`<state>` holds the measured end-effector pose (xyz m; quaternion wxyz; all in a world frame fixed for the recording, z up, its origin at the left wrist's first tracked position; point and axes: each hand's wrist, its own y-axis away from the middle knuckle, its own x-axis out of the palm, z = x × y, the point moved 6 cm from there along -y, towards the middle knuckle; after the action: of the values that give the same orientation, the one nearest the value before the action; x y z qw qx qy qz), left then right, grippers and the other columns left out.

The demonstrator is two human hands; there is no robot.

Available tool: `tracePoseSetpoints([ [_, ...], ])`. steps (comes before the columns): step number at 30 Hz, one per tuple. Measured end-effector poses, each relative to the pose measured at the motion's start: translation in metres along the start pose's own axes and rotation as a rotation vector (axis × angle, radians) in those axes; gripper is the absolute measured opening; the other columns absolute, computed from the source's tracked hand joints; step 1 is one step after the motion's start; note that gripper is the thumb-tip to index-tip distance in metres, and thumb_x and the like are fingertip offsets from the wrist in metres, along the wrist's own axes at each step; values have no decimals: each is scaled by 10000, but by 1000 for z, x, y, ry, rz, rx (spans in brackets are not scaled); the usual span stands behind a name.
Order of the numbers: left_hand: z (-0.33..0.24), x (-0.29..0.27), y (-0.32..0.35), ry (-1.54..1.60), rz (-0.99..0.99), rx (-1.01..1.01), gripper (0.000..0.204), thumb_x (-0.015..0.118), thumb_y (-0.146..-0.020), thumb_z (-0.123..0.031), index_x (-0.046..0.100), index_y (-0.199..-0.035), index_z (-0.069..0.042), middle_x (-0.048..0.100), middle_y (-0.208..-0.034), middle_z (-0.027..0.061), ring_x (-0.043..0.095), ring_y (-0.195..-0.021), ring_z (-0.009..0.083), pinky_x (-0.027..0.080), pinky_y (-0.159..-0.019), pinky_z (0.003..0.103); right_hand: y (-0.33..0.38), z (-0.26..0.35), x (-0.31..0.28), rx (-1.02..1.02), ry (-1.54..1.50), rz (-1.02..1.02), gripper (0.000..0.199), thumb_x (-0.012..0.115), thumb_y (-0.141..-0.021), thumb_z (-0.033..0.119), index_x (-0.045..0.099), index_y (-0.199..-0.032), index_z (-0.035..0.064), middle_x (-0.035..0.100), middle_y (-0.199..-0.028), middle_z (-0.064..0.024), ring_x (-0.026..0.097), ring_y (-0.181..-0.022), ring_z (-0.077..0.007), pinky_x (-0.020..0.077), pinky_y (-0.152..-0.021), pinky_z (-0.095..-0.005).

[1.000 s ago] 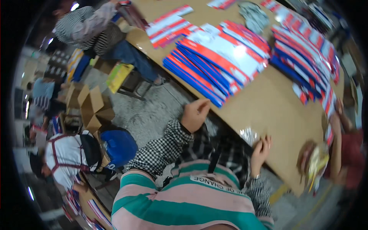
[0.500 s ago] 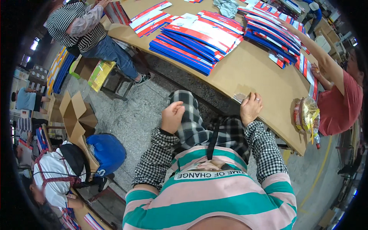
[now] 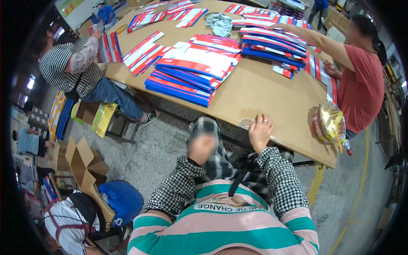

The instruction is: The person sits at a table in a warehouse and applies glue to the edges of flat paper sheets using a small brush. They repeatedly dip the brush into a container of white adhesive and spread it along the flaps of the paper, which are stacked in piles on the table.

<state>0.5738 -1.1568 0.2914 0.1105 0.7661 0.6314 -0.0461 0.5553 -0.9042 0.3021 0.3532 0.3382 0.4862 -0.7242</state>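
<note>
My right hand [image 3: 260, 132] rests on the near edge of the brown table [image 3: 289, 100], its fingers stretched out, a ring on one. Next to its fingertips lies a small, clear, shiny piece [image 3: 246, 123] that looks like plastic film or tape; I cannot tell which. Over my checked trouser leg is my left hand [image 3: 202, 148], smeared so its fingers do not show. Farther in on the table is a stack of flat red, white and blue printed cardboard pieces [image 3: 191, 68], beyond the reach of both hands.
A second cardboard stack [image 3: 274, 44] and a grey cloth [image 3: 219, 24] lie farther back. At right, a person in red [image 3: 363, 80] reaches over that stack near a yellow bag [image 3: 329, 121]. Left are a striped-shirted worker [image 3: 91, 80], an open carton [image 3: 83, 163] and a blue plastic container [image 3: 121, 202].
My view has tilted up and right, showing more of the far table. My right hand stays at the edge by the clear piece. My left hand, sharp earlier with curled fingers, is now blurred.
</note>
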Motion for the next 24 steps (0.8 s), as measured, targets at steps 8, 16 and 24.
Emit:
tracePoseSetpoints([
  [8,-14,50,-13,-369,237,-102,334,604,-844,-176,586,-1076,64,662,-896,134,618,-798,167,486,-716,283,1,-19,-3,-83,-274,17,345,562,-754,110,527,-1072,-18,501,-1158,-208,390,-1168,-392,301,-992,-476],
  [16,-22,72,-6,-403,380,-136,340,604,-844,-181,570,-1096,44,646,-991,177,626,-924,216,488,-797,305,-10,-35,2,110,-569,257,233,557,-776,111,600,-969,-14,590,-1041,-211,512,-1056,-357,391,-920,-430],
  [24,-22,-14,-54,-195,99,-59,317,603,-847,-160,578,-1073,60,648,-873,123,619,-772,153,489,-682,262,-39,-14,16,289,-757,330,327,540,-850,192,586,-1056,-57,640,-974,-205,618,-916,-288,476,-809,-346],
])
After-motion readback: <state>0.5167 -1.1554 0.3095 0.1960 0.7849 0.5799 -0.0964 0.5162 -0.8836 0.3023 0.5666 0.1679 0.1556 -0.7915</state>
